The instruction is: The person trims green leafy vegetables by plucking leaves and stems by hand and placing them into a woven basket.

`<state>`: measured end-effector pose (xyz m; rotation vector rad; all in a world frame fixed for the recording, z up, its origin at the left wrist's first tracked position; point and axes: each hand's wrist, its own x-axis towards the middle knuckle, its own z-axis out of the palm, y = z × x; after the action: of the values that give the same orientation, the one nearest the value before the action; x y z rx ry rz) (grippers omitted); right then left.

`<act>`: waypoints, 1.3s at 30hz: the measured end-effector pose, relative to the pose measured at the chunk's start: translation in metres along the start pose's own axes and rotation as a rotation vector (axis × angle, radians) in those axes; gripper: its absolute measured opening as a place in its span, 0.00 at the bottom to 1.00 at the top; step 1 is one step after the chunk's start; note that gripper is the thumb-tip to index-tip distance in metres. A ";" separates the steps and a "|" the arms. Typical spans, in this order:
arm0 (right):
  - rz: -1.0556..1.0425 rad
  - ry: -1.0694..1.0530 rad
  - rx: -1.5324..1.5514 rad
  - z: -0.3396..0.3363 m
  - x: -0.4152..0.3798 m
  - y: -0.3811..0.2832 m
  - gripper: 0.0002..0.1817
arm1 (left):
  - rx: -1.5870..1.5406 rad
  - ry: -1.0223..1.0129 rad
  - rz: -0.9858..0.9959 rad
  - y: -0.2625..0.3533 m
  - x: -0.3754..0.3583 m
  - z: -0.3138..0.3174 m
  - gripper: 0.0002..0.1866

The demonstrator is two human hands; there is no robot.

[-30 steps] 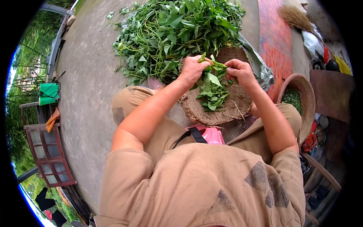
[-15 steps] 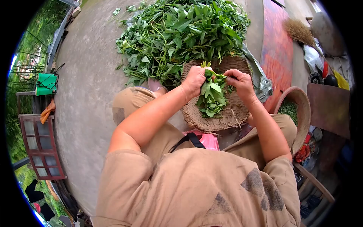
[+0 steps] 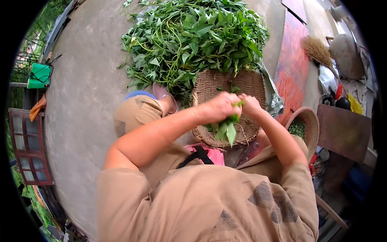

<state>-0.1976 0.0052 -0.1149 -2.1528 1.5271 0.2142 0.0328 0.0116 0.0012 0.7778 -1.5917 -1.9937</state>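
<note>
My left hand (image 3: 221, 108) is closed around a small bunch of leafy greens (image 3: 226, 131), its leaves hanging down toward me. At the stem end, my right hand (image 3: 250, 105) is pressed close to the left, with its fingers closed on the pale stems; motion blurs the fingertips. Both hands are above a woven basket (image 3: 206, 84), which has a few loose leaves inside. Just beyond the basket lies a large heap of leafy green vines (image 3: 197, 38) on the concrete floor.
A round tub (image 3: 313, 131) with chopped greens stands by my right knee. A reddish board (image 3: 293, 52), a straw broom (image 3: 317, 49) and a brown panel (image 3: 344, 130) lie farther right. Pink plastic (image 3: 217, 156) shows beneath me. On the left are a green box (image 3: 39, 76) and a window frame (image 3: 30, 146).
Both hands have come nearer to me and together. The bunch has turned so its stems point right, toward my right hand. My view has shifted slightly.
</note>
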 end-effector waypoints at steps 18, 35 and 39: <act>0.233 0.109 0.035 -0.010 0.210 -0.017 0.14 | 0.514 -0.285 -0.254 -0.003 -0.008 0.014 0.14; 0.013 0.555 1.159 -0.135 0.106 -0.036 0.06 | 0.735 0.086 -0.162 -0.033 0.012 0.010 0.12; 0.077 0.537 1.297 -0.145 0.036 -0.032 0.09 | 0.751 0.165 -0.121 -0.026 0.016 0.006 0.12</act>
<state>-0.1765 -0.0859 0.0062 -1.0938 1.3492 -1.1041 0.0169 0.0109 -0.0249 1.2912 -2.2448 -1.3193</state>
